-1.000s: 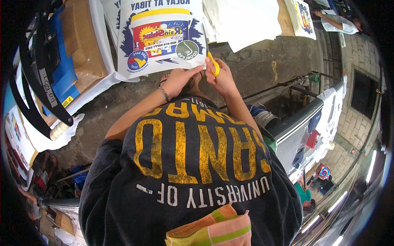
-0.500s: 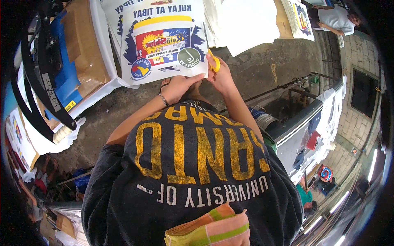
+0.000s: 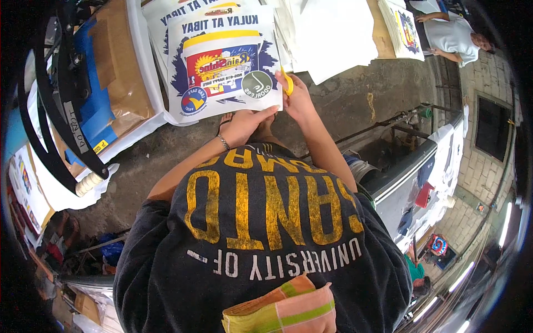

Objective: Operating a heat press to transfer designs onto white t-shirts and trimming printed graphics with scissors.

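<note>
A white printed sheet [image 3: 191,61] with a picture of a paint pail, a green round badge and a blue one lies over similar sheets at the table edge. My left hand [image 3: 244,125], with a bracelet at its wrist, pinches the sheet's near right corner, thumb on top. Yellow-handled scissors [image 3: 288,84] are in my right hand [image 3: 298,100], beside the sheet's right edge. Their blades are mostly hidden along that edge. Both hands are close together, just in front of my body.
Left of the sheet is a board covered with brown and blue tape [image 3: 119,72], near a black curved frame [image 3: 72,141]. Blank white paper [image 3: 338,33] and another printed stack [image 3: 408,33] lie to the right. A person in white [image 3: 455,36] stands at far right; a dark table [image 3: 400,183] is nearer.
The sheet's near edge has shifted slightly right and away from me. My right hand has turned a little, and the scissors' yellow handle shows narrower. My left hand keeps its pinch.
</note>
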Demonstrator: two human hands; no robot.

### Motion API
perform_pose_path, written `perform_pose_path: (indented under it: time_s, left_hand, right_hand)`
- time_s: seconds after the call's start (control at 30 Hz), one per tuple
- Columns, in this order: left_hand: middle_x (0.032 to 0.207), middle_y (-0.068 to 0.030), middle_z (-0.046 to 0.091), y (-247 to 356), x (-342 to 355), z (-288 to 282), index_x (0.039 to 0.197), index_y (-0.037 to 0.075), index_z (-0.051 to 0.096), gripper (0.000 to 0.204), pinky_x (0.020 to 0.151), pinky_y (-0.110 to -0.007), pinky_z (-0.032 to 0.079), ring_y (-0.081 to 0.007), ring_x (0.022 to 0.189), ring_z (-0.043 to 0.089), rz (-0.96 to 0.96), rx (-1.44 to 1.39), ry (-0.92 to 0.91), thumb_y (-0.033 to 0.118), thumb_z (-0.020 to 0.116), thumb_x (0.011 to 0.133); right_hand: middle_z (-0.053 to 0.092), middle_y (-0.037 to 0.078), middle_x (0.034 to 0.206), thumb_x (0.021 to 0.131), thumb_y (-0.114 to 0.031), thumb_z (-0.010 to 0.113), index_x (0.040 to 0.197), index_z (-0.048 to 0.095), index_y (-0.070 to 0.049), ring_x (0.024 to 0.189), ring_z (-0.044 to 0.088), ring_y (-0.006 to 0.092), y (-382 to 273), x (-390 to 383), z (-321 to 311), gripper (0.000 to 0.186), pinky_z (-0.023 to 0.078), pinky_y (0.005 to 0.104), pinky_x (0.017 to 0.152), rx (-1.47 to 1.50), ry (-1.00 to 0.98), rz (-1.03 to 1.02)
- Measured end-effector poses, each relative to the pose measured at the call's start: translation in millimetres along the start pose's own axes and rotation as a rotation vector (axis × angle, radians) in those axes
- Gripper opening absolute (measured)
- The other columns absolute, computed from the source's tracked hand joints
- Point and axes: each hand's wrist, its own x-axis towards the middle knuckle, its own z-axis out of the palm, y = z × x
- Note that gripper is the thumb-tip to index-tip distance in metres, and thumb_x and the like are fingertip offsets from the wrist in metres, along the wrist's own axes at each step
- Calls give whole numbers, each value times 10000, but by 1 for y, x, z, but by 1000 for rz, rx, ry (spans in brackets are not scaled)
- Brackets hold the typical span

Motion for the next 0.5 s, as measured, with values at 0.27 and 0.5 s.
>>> perform_pose_path:
  time_s: [0.27,0.5]
  left_hand:
    - [1061,-65,614,-2,1,-5,1117,-33,577,339,813,-259,479,-131,920,584,-98,81,29,169,666,859]
    - [1091,-71,609,1,0,-2,1126,-26,578,342,819,-262,487,-137,922,587,-50,63,-9,175,662,862]
  right_hand:
    - [464,-30,562,798,-298,735,945,495,-20,386,385,52,-13,20,5,396,276,207,342,-46,-79,23]
    - [555,0,672,805,-295,728,1034,519,43,444,478,70,-23,21,39,458,335,205,365,65,78,-41]
